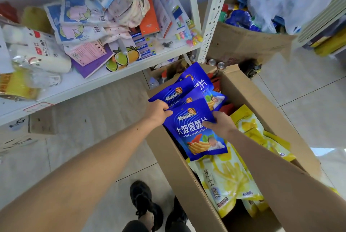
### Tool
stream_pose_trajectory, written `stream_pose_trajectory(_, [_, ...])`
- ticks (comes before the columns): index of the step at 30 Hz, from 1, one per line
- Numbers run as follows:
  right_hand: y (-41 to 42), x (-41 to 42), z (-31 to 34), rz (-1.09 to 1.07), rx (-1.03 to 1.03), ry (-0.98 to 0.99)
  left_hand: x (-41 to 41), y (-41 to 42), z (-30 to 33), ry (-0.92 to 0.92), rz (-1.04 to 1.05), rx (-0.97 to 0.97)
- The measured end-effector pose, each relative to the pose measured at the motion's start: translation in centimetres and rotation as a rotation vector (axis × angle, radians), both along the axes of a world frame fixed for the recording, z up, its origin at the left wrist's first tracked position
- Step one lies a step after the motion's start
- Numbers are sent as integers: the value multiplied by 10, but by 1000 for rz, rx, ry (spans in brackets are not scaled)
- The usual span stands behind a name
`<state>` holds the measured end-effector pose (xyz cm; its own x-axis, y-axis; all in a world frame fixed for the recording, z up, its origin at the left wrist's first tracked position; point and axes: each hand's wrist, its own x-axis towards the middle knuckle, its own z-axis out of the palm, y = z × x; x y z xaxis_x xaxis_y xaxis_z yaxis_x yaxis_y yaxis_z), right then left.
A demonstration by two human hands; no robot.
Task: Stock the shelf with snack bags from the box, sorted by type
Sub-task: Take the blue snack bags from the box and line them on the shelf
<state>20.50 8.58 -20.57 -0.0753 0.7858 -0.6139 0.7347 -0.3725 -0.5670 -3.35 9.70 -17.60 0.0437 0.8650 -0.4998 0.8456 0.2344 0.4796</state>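
Several blue snack bags [194, 132] are fanned out above the open cardboard box [168, 149] on the floor. My left hand [156, 111] pinches the stack at its left edge. At the right side of the nearest blue bag, my right hand [220, 123] grips it, thumb on its front. Inside the box lie yellow snack bags [224, 179], with red bags [227, 108] partly hidden at the far end. The white shelf [78, 83] stands to the left, loaded with packets and stationery.
Tissue rolls [35, 52], notebooks and pens crowd the shelf board. A white slotted upright [215, 12] rises behind the box. Another carton [243, 42] with blue bags and a plastic sack stands beyond. Drink cans [212, 62] sit on the floor. My black shoes [144, 201] are beside the box.
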Motion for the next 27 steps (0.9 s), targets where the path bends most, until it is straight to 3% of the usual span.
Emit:
stream_pose_trajectory(7, [7,18,43,-117,-47,187,-5,7,59,-339,-4,-100])
stream_pose_trajectory(15, [20,9,169,-139,-36,445,-8,16,199,-582,-24,-163])
stream_pose_trajectory(20, [24,-6,252,-91,-42,554,-29,18,291,-730,27,-85])
stream_pose_trajectory(27, [25,-58,358,-179,95,742,-68,2,392,-838,289,193])
